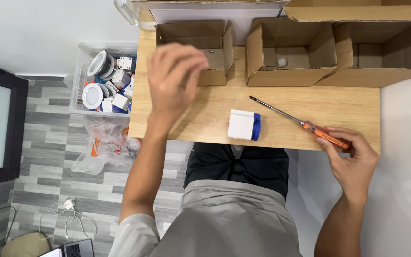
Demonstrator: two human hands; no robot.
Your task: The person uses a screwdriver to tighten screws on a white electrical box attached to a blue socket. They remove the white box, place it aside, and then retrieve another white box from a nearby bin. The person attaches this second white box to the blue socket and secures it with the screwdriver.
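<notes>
1. The right hand (pixel 353 159), at the lower right of the frame, had its fingers curled around the orange handle of a screwdriver (pixel 300 123), thumb pressed along the grip.
2. The screwdriver's thin dark shaft ran up and to the left across the wooden table (pixel 338 107), its tip resting near the table's middle, well apart from the boxes.
3. The left hand (pixel 174 76) was raised above the table's left part, blurred, with fingers bent loosely and drawn towards the thumb; I could not tell whether anything sat between them.
4. Beyond that hand, at the upper middle of the frame, stood an open cardboard box (pixel 200 52) with something small and dark on its floor.
5. A small white block with a blue end (pixel 243 125) lay on the table near the front edge, between the two hands and touched by neither.
6. Two more open cardboard boxes (pixel 291 54) stood along the top right; the nearer held one small pale piece.
7. At the upper left, beside the table, a clear plastic crate (pixel 79 85) held round white light fittings and small white and blue parts.
8. Below it, a crumpled plastic bag (pixel 105 145) lay on the grey plank floor.
</notes>
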